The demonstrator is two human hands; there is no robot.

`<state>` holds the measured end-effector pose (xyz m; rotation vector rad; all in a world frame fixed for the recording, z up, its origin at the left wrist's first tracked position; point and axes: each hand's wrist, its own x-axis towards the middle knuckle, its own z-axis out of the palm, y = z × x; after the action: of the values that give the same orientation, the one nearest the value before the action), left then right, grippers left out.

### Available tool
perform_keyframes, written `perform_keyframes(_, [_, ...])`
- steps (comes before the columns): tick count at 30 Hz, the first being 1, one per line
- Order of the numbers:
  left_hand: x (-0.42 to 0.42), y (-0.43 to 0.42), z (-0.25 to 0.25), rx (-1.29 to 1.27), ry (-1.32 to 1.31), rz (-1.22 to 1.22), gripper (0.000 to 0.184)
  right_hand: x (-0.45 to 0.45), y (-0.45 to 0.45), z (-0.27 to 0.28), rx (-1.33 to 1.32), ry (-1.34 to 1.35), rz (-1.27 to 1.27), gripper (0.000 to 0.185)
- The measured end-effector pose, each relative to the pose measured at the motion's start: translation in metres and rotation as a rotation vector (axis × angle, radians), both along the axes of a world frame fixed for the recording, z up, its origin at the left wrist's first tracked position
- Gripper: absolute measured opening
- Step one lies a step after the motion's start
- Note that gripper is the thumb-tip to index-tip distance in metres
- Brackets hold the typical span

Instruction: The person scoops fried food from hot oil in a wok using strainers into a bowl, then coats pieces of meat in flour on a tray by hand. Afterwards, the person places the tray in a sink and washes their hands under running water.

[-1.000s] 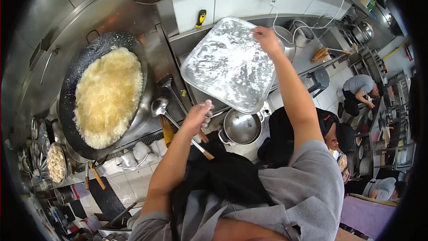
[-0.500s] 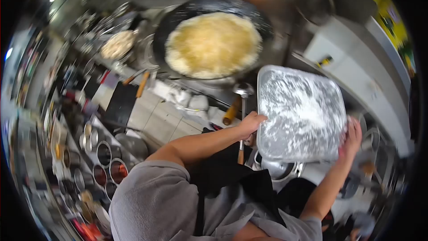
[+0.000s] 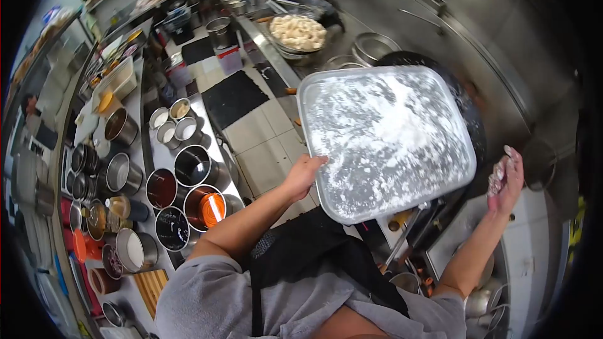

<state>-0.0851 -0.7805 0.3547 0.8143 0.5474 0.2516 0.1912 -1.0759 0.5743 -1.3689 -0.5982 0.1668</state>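
A rectangular metal tray (image 3: 389, 144), dusted with white powder, is held up in front of my body. My left hand (image 3: 304, 177) grips its left edge, with the thumb over the rim. Off the tray's right side, my right hand (image 3: 506, 181) is raised with its fingers apart, white powder on them and nothing held. Behind the tray, only the dark rim of the wok (image 3: 468, 97) shows; its contents are hidden.
A bowl of pale food pieces (image 3: 298, 32) stands on the counter at the upper middle. Several pots, one with orange contents (image 3: 212, 208), stand on the left counter. A black mat (image 3: 233, 98) lies on the tiled floor. Ladle handles (image 3: 405, 238) stick out below the tray.
My view has swung left toward the left counter. The tray has come along in my left hand and now covers most of the wok. My right hand has let go of the tray's right edge.
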Motion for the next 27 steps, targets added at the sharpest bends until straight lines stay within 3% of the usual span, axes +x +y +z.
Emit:
perform_keyframes(2, [-0.079, 0.01, 0.013, -0.038, -0.078, 0.093, 0.032, -0.081, 0.037, 0.036, -0.091, -0.01, 0.011, 0.024])
perform_keyframes(5, [-0.125, 0.035, -0.014, -0.062, -0.02, 0.271, 0.031, -0.106, 0.076, 0.038, -0.181, -0.09, 0.024, 0.028])
perform_keyframes(6, [-0.088, 0.04, -0.003, -0.123, 0.008, 0.233, 0.031, -0.064, 0.091, 0.061, -0.222, -0.064, 0.012, 0.028])
perform_keyframes(7, [-0.063, 0.058, -0.012, -0.095, 0.05, 0.307, 0.031, -0.023, 0.116, 0.048, -0.209, -0.036, 0.046, 0.028])
perform_keyframes(12, [-0.094, 0.138, -0.06, 0.008, 0.027, 0.575, 0.031, 0.015, 0.18, 0.016, -0.074, -0.051, 0.014, 0.024])
perform_keyframes(13, [-0.111, 0.161, -0.045, -0.032, 0.036, 0.61, 0.029, 0.016, 0.201, 0.04, -0.158, -0.043, 0.015, 0.024])
perform_keyframes(20, [-0.142, 0.289, -0.066, -0.084, 0.103, 0.929, 0.03, 0.094, 0.259, 0.028, -0.25, -0.023, -0.009, 0.026])
perform_keyframes(22, [-0.151, 0.329, -0.049, -0.064, 0.103, 0.966, 0.037, 0.101, 0.283, 0.02, -0.266, -0.028, -0.013, 0.027])
perform_keyframes(27, [-0.166, 0.43, -0.077, -0.083, 0.068, 1.133, 0.03, 0.106, 0.331, -0.007, -0.263, -0.03, -0.138, 0.032])
